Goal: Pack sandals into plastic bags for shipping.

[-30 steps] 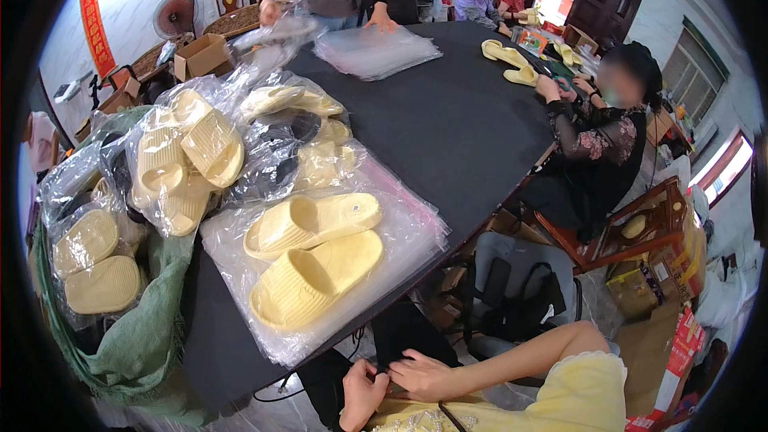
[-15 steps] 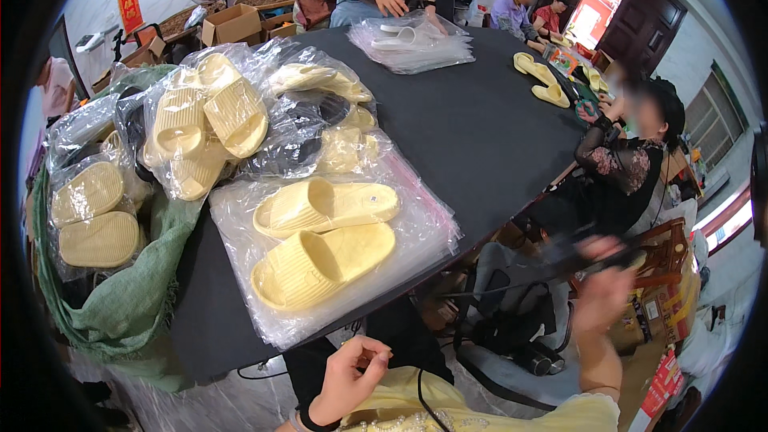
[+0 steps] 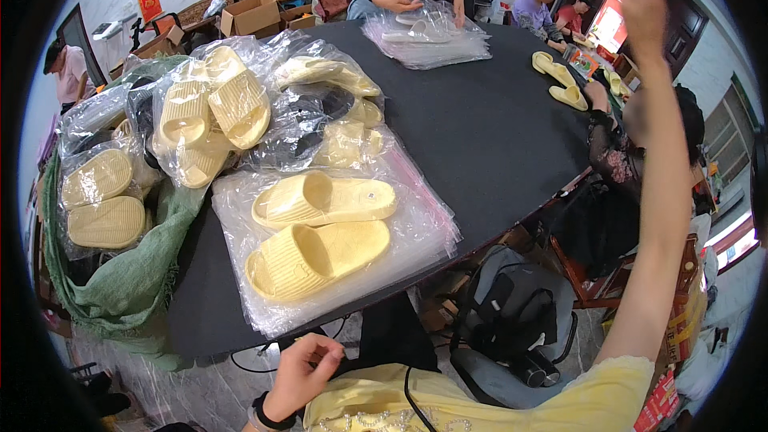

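Note:
My left hand (image 3: 302, 374) is held in front of my body, just off the table's near edge, with its fingers curled in and nothing showing in them. My right arm stretches up along the right side, and my right hand (image 3: 640, 12) is at the upper rim. A dark shape I cannot make out is at its fingertips, partly cut off. Before me, a pair of pale yellow slide sandals (image 3: 320, 232) lies side by side on a stack of clear plastic bags (image 3: 424, 244). Neither hand touches them.
Bagged yellow slides (image 3: 238, 108) are heaped at left, over a green cloth (image 3: 120, 296). Across the dark table (image 3: 472, 144), a person handles a bagged pale pair (image 3: 428, 32). Several loose yellow slides (image 3: 552, 70) lie at right, near a seated co-worker. A grey bag (image 3: 512, 304) stands below.
My right arm has swung up from low on the right to the upper rim. My left hand has shifted slightly left and down. The seated co-worker at right has moved an arm.

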{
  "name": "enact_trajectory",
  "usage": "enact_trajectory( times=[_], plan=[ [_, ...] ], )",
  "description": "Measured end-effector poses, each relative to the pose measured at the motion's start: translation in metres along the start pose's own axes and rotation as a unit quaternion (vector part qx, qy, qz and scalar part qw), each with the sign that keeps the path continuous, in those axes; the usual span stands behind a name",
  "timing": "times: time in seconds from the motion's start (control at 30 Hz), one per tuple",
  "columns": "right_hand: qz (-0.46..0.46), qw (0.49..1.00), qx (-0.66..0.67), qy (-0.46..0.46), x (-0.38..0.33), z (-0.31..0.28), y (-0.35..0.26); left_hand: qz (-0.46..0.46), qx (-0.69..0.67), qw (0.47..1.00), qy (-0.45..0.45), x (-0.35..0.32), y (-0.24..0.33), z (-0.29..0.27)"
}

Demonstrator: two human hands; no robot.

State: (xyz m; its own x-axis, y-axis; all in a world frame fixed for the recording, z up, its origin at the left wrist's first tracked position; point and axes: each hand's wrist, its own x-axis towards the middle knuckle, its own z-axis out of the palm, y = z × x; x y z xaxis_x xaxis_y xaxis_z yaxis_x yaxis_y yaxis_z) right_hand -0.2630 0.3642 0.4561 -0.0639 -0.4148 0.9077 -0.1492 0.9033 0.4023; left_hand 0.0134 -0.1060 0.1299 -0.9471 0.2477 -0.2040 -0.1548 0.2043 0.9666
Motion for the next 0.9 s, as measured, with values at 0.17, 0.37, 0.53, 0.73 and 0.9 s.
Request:
enact_trajectory(
  times=[0.17, 0.37, 0.53, 0.73, 0.9],
  plan=[
    [-0.032, 0.954, 0.175, -0.24, -0.115, 0.085, -0.089, -0.016, 0.019, 0.999, 0.042, 0.001, 0.012, -0.006],
    [0.015, 0.918, 0.214, -0.335, -0.236, 0.131, -0.17, -0.01, -0.024, 1.0, 0.003, 0.005, 0.033, -0.015],
    [0.011, 0.894, 0.228, -0.385, -0.285, 0.146, -0.201, 0.067, -0.098, 0.991, -0.069, 0.026, 0.052, 0.001],
    [0.224, 0.851, 0.217, -0.422, -0.306, 0.134, -0.191, 0.022, -0.269, 0.955, -0.126, 0.071, 0.089, -0.014],
    [0.262, 0.815, 0.434, -0.279, -0.186, 0.036, -0.288, 0.095, -0.06, 0.993, -0.019, 0.092, 0.066, -0.024]
  ],
)
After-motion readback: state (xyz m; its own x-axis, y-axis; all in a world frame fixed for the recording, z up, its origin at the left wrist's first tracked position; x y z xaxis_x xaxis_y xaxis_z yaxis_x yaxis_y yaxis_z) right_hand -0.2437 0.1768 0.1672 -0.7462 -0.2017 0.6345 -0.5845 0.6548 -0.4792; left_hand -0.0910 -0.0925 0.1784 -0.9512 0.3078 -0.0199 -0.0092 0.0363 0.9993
